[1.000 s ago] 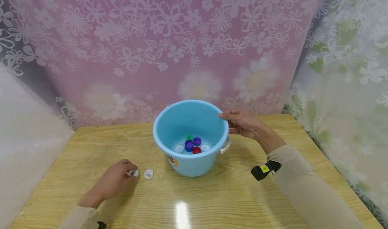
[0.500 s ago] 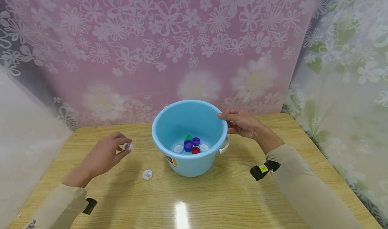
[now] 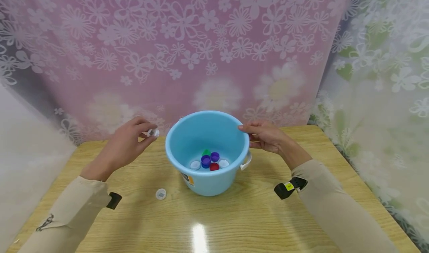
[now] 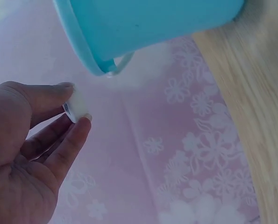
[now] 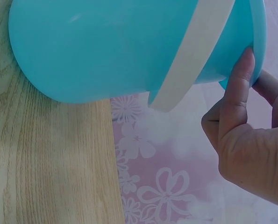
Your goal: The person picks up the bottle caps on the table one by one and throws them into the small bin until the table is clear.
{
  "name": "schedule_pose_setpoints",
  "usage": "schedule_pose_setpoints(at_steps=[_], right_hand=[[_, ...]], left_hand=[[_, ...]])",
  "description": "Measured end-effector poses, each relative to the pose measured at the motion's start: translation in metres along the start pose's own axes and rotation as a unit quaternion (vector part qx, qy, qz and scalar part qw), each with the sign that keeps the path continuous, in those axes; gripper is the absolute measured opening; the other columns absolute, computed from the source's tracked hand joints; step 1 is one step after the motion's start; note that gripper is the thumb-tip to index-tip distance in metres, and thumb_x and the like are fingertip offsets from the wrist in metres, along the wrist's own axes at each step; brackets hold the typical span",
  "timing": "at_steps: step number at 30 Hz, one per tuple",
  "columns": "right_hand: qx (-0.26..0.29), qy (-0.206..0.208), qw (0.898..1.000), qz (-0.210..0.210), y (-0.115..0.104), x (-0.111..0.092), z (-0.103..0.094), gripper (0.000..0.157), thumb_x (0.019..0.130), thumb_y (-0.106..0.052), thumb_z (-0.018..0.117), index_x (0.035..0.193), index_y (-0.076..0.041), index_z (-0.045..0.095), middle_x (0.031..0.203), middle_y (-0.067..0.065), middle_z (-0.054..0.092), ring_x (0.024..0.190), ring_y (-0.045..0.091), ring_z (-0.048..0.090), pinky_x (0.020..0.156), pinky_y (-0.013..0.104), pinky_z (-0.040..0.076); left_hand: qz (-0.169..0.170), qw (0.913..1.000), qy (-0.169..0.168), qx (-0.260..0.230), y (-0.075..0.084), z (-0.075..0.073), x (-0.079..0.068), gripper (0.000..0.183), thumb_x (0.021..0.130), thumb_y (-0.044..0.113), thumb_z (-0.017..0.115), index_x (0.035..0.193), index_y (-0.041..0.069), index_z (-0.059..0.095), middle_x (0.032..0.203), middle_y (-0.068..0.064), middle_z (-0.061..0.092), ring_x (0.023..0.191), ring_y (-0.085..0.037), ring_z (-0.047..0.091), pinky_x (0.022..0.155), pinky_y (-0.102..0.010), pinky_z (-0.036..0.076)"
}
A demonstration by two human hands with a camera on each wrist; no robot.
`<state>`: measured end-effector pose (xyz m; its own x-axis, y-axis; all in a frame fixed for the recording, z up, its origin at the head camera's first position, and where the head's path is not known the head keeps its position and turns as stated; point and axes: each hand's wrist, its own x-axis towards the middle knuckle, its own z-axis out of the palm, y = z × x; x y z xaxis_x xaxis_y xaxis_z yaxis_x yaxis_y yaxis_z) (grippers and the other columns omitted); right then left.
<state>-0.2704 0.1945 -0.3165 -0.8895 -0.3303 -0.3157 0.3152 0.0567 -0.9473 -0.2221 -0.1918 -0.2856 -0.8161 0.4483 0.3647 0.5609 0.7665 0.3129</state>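
Between thumb and fingertips my left hand (image 3: pixel 124 147) pinches a white bottle cap (image 3: pixel 153 133), raised to the left of the bucket's rim. The left wrist view shows the same white cap (image 4: pixel 78 105) held edge-on, apart from the bucket. My right hand (image 3: pixel 266 135) grips the rim of the light blue bucket (image 3: pixel 209 184) on its right side, thumb over the edge and fingers outside. Inside at the bottom lie purple caps (image 3: pixel 206 160), a red cap (image 3: pixel 214 166), white caps (image 3: pixel 195 165) and a green piece (image 3: pixel 206 153). Another white cap (image 3: pixel 161 194) lies on the table, left of the bucket.
The bucket stands upright on a wooden table (image 3: pixel 234 223). Its white handle (image 3: pixel 246 162) hangs down at the right side. A pink floral curtain (image 3: pixel 167 59) rises behind the table's back edge, with a pale floral curtain (image 3: pixel 378 96) on the right.
My left hand has lifted the white cap off the table and carried it up toward the bucket's left rim. The right hand keeps its hold on the rim.
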Motion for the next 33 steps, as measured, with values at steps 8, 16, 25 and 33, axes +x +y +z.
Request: schedule_pose_setpoints(at_steps=[8,16,25,33], right_hand=[[0.006,-0.005,1.000,-0.002,0.000,0.001,0.001,0.036,0.093,-0.025,0.065,0.113,0.002,0.055,0.098,0.013,0.064,0.085,0.024,0.069,0.075,0.037,0.055],[0.006,-0.006,1.000,-0.001,0.000,-0.001,0.000,0.037,0.093,-0.024,0.064,0.116,0.004,0.054,0.099,0.014,0.064,0.085,0.024,0.069,0.074,0.037,0.055],[0.015,-0.006,1.000,-0.003,0.001,-0.002,0.000,0.041,0.093,-0.024,0.064,0.119,0.005,0.053,0.099,0.013,0.064,0.087,0.025,0.069,0.074,0.037,0.055],[0.018,-0.006,1.000,-0.002,0.001,-0.002,-0.001,0.036,0.093,-0.024,0.065,0.116,0.001,0.055,0.099,0.012,0.064,0.085,0.023,0.069,0.076,0.036,0.055]], left_hand=[[0.029,0.9991,-0.004,-0.030,0.020,0.008,0.025,0.029,0.088,0.005,0.068,0.116,-0.002,0.064,0.110,-0.013,0.057,0.089,-0.026,0.064,0.076,-0.040,0.055],[0.048,0.9979,-0.043,-0.009,0.034,0.028,0.040,0.033,0.089,0.012,0.069,0.119,0.001,0.064,0.113,-0.012,0.056,0.094,-0.025,0.062,0.079,-0.039,0.054],[0.050,0.9960,-0.073,-0.012,0.037,0.041,0.049,0.032,0.090,0.015,0.068,0.119,0.001,0.064,0.111,-0.011,0.056,0.096,-0.025,0.059,0.082,-0.039,0.053],[0.052,0.9952,-0.083,-0.005,0.036,0.046,0.052,0.031,0.090,0.015,0.067,0.119,0.002,0.065,0.109,-0.012,0.058,0.096,-0.025,0.058,0.081,-0.039,0.052]])
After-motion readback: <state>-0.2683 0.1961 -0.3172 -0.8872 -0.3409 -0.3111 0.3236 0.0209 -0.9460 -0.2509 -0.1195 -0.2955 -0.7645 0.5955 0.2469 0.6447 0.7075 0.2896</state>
